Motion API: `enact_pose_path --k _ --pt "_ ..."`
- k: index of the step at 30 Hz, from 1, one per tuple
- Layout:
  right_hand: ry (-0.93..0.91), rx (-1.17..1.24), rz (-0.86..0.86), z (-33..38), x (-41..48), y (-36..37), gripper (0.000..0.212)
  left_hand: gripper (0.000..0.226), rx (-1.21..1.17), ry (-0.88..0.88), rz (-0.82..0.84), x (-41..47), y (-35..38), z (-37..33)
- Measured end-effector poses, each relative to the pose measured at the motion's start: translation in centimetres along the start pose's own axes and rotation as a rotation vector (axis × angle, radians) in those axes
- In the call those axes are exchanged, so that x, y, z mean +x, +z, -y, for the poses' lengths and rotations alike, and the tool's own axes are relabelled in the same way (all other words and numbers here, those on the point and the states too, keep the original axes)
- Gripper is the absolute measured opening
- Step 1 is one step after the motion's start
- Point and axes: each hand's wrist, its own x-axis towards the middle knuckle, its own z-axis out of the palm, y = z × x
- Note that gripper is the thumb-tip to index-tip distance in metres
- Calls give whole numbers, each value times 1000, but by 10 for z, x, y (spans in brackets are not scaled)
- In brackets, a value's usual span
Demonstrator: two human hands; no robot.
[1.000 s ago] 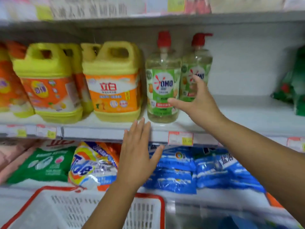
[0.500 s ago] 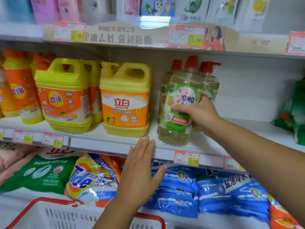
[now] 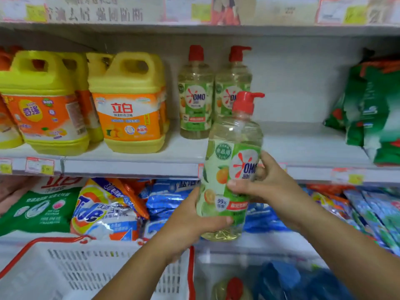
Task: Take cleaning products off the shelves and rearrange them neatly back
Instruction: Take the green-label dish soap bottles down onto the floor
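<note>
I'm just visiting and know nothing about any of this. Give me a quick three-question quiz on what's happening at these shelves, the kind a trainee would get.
1. Count: besides the held OMO bottle, how many OMO bottles stand on the shelf?
2. True or false: only the right hand grips the held OMO bottle.
3. Pick one: the white basket has a rim that is A) red, B) green, C) blue.

Key
1. Two.
2. False: the left hand grips it too, lower down.
3. A.
</note>
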Motion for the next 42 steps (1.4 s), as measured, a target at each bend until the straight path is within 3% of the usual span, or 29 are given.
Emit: enact_pose_path --k 3,8,12,14,16,18,20,22,24,27,30,32,35,39,42 --pt "-63 -23 -86 0 -11 -13 112 68 180 26 -143 -9 23 10" --pt "-125 2 -352 -6 -13 -31 84 79 550 186 -283 -17 60 12" --pt "-169 130 -298 -7 -21 -57 65 103 563 28 -69 -16 46 1" --pt "-179 211 -237 -7 -23 -69 81 109 341 -109 112 -12 36 -3" --pt "-177 298 -181 -12 -23 -75 105 98 85 -143 216 -11 37 -3" --pt "-158 302 -142 -8 -25 -81 101 87 67 -94 166 -11 44 0" --pt "-147 201 -110 -2 -27 -89 74 91 130 8 22 -11 56 3" --pt "-132 93 -122 -1 -27 -97 58 98 336 119 -160 -12 67 7" --pt "-126 110 -162 -4 -28 -102 59 106 585 175 -255 -14 73 3" --pt "-159 148 -163 -8 -33 -108 70 94 556 126 -96 -8 60 -4" --pt "-185 159 -72 -14 -35 -114 91 81 186 -96 198 -4 45 -4" --pt "-188 172 -9 -15 -36 -113 88 71 21 -181 289 -9 45 0" --pt "-137 100 -3 -8 -35 -106 70 56 112 -106 143 -12 56 2" --pt "-53 -26 -122 -5 -32 -93 64 66 506 152 -232 -14 75 7" --pt "-86 52 -202 -10 -33 -90 54 80 634 174 -201 -15 75 10"
